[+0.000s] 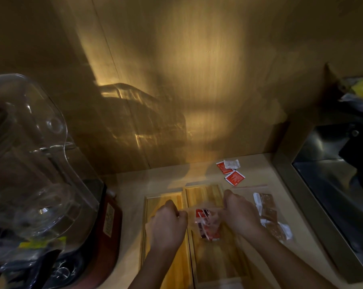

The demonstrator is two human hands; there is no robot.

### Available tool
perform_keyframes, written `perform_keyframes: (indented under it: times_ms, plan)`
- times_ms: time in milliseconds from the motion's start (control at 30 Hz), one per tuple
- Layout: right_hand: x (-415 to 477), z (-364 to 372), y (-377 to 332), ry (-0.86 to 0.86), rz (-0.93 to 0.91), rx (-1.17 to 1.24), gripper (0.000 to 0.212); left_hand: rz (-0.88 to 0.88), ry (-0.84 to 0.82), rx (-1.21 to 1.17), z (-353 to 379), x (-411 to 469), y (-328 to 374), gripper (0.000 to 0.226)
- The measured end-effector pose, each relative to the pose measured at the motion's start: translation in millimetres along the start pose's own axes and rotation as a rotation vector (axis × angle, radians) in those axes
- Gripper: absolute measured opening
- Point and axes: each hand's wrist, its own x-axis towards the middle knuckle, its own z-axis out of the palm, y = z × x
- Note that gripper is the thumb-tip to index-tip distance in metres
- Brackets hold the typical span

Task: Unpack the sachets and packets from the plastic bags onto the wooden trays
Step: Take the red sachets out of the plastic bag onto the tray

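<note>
1. My left hand (168,222) and right hand (240,214) each pinch one side of the bag (206,224) of red sachets, over the right tray (216,261).
2. I think I am pulling it open.
3. Next: tip the sachets onto the tray.

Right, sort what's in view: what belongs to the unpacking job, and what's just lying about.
Job:
- plastic bag of red sachets, pulled between left hand and right hand
- two wooden trays
- bag of brown packets
- loose red and white sachets

Lying about:
- clear blender jar
- sink
</note>
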Motion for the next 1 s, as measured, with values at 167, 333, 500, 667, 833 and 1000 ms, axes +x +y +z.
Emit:
perform_keyframes:
  times_ms: [167,333,500,667,833,1000]
  plan:
    - [-5,-2,-3,-0.054,0.013,0.034,0.011,-0.011,-0.030,-0.009,0,3,-3,0.019]
    - [-5,-4,-5,-0.114,-0.035,0.189,0.009,-0.053,-0.002,-0.052,-3,6,-11,0.024]
    - [-6,-17,-9,-0.104,0.056,0.563,0.005,-0.026,-0.162,-0.241,-12,2,-7,0.045]
    - [-6,-18,-13,-0.087,0.134,0.629,0.013,0.139,-0.505,-0.184,-4,-27,23,0.052]
    - [-5,-22,-9,-0.115,0.158,0.439,0.023,0.274,-0.431,0.153,10,-26,24,0.031]
    - [0,-31,-8,-0.057,-0.015,0.227,0.051,0.533,-0.408,0.262,5,-21,17,0.028]
